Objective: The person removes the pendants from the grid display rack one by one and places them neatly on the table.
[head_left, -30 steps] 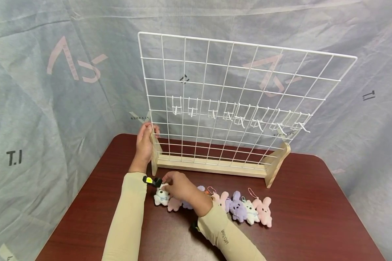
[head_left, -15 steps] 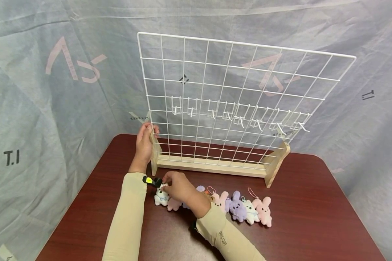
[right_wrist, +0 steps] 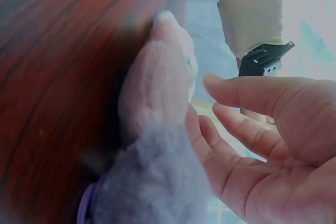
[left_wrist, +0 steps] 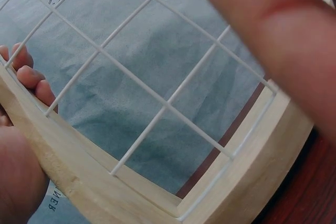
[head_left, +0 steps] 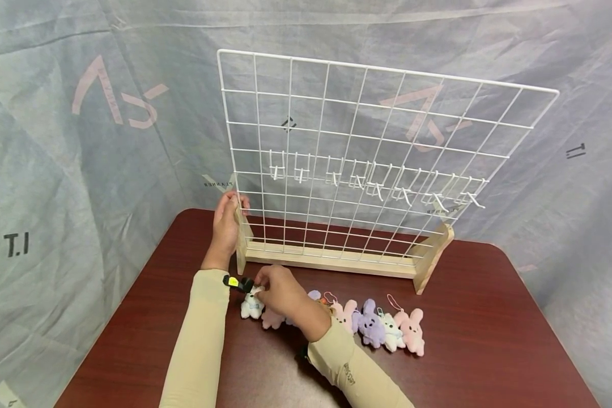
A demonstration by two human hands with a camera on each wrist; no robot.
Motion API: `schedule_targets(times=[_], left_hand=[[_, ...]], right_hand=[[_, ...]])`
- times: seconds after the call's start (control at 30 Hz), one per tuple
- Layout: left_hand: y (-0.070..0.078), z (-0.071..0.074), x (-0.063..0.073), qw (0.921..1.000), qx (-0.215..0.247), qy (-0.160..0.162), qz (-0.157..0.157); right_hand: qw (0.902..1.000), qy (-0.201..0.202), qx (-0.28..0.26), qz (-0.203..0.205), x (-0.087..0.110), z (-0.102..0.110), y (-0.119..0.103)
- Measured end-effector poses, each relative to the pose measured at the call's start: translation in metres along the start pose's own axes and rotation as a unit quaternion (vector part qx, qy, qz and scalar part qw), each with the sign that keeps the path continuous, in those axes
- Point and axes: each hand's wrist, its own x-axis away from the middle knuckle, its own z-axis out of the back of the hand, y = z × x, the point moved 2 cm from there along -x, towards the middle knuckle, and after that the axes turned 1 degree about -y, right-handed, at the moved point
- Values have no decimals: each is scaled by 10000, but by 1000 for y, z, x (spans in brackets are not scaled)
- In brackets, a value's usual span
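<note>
My left hand (head_left: 226, 224) grips the left wooden support (left_wrist: 68, 179) of a white wire grid rack (head_left: 316, 133), fingers curled behind it in the left wrist view. Low at the table, my right hand (head_left: 280, 292) pinches the head of a white plush dog keychain (head_left: 252, 307) with a blue bow, thumb over its face. In the right wrist view this hand (right_wrist: 273, 145) stands beside a pink plush (right_wrist: 157, 87) and a purple plush (right_wrist: 157, 177), while the white one is mostly hidden behind the pink.
Several white hooks (head_left: 335, 179) hang in a row across the grid. More plush keychains, among them a pink rabbit (head_left: 413, 331), a purple rabbit (head_left: 371, 326) and a white plush (head_left: 392, 333), lie along the dark red table (head_left: 489, 340). A grey sheet (head_left: 132, 164) surrounds it.
The white plush dog has turned and shifted slightly up under my right hand, which has moved very little. My left hand stays on the support.
</note>
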Motion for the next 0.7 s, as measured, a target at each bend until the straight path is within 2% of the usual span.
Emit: schedule_targets(times=[0.2, 0.47, 0.7], left_hand=[[2, -1, -1, 10000, -7, -9, -24], [2, -1, -1, 10000, -34, 48, -5], [1, 0, 1, 9999, -105, 32, 27]], right_hand=[[9999, -11, 81, 63, 1, 2, -2], [9944, -34, 1015, 301, 3, -1, -4], [9952, -138, 900, 368, 4, 1, -4]])
